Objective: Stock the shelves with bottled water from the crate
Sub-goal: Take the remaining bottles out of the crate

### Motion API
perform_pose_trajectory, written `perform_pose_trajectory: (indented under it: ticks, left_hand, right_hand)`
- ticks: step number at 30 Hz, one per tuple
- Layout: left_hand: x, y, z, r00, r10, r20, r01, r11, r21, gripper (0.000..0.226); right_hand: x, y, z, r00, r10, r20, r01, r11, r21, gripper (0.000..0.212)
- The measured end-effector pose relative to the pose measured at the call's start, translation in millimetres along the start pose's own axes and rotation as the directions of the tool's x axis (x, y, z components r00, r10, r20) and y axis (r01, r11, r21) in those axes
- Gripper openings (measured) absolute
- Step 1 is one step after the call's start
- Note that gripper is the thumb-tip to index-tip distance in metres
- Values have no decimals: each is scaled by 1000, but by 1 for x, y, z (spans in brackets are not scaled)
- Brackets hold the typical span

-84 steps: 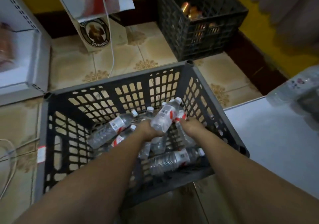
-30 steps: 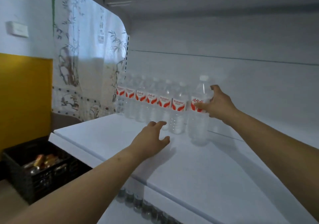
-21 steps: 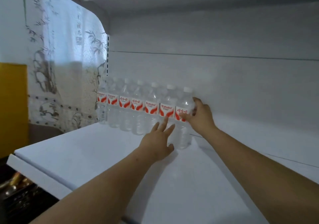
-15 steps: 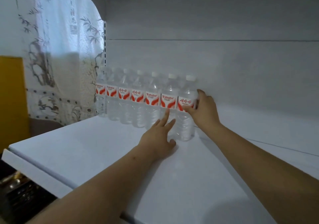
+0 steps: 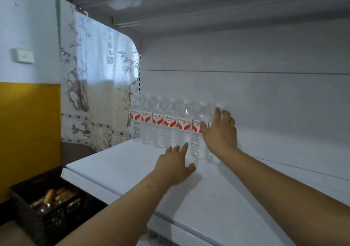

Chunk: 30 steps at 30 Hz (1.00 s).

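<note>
A row of several clear water bottles (image 5: 171,124) with red and white labels stands upright along the back wall of the white shelf (image 5: 217,192). My right hand (image 5: 220,132) hovers with spread fingers just in front of the rightmost bottle (image 5: 213,154), holding nothing. My left hand (image 5: 175,165) rests palm down on the shelf in front of the row, fingers apart, its fingertips close to the bottle bases. The crate of water bottles is out of view.
A black crate (image 5: 47,213) with orange and metallic cans sits on the floor at the lower left. A curtain with a bamboo print (image 5: 94,94) hangs left of the shelf. Another shelf board (image 5: 208,9) runs overhead. Bottle tops (image 5: 157,236) show on the shelf below.
My right hand has let go of the rightmost bottle and opened, pulling back slightly. The bottle now stands in the row. My left hand stays on the shelf. The camera has tilted back.
</note>
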State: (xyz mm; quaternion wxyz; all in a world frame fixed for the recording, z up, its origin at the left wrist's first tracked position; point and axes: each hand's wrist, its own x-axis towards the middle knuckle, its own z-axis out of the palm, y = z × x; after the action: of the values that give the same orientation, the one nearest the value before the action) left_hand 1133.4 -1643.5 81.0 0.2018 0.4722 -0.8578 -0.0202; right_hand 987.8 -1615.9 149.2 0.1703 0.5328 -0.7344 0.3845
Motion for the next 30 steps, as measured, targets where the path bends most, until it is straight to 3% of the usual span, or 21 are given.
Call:
perform_pose_trajectory:
  ticks: [8, 15, 18, 23, 26, 30]
  left_hand:
    - [-119, -72, -62, 981, -127, -150, 121, 991, -50, 70]
    - [-254, -195, -60, 937, -321, -138, 320, 947, -25, 64]
    - [-319, -264, -43, 888, -456, -64, 456, 890, -17, 61]
    - [-425, -364, 12, 739, -668, 85, 672, 740, -29, 56]
    - [-480, -408, 58, 600, -770, 216, 788, 616, 10, 58]
    - [-535, -441, 118, 410, -844, 345, 896, 443, 21, 60]
  right_hand:
    - [-54, -140, -6, 963, -212, 169, 164, 951, 261, 74]
    - [-153, -269, 55, 853, -421, 308, 231, 835, 500, 71]
    - [-211, -309, 99, 765, -507, 397, 231, 791, 566, 72]
    - [-306, -338, 186, 560, -622, 548, 225, 750, 622, 72]
    - [-359, -341, 242, 462, -590, 662, 179, 794, 581, 63]
    - [-419, -340, 316, 322, -517, 793, 125, 853, 506, 70]
